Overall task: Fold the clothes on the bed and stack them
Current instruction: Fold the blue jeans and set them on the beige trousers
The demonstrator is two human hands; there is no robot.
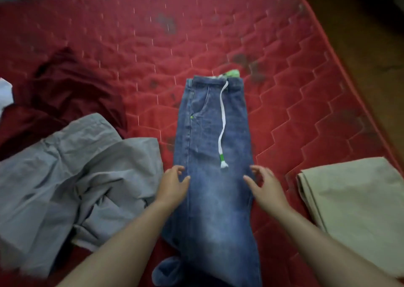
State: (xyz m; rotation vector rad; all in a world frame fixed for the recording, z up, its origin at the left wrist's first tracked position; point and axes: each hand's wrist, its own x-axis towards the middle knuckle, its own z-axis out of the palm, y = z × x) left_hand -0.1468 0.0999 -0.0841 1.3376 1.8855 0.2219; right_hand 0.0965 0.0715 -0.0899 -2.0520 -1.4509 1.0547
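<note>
Blue jeans (214,146) lie lengthwise down the middle of the red quilted mattress (196,35), folded in half leg on leg, waistband at the far end with a white drawstring trailing over the denim. My left hand (173,186) rests at the jeans' left edge with its fingers spread. Over the right edge, my right hand (265,188) also has its fingers apart. Neither hand grips the cloth. A folded beige garment (358,210) lies at the right.
A crumpled grey garment (72,177) lies to the left of the jeans, a dark red one (72,89) behind it, and a bit of white cloth (5,94) at the far left. The mattress's right edge borders a wooden floor (371,46).
</note>
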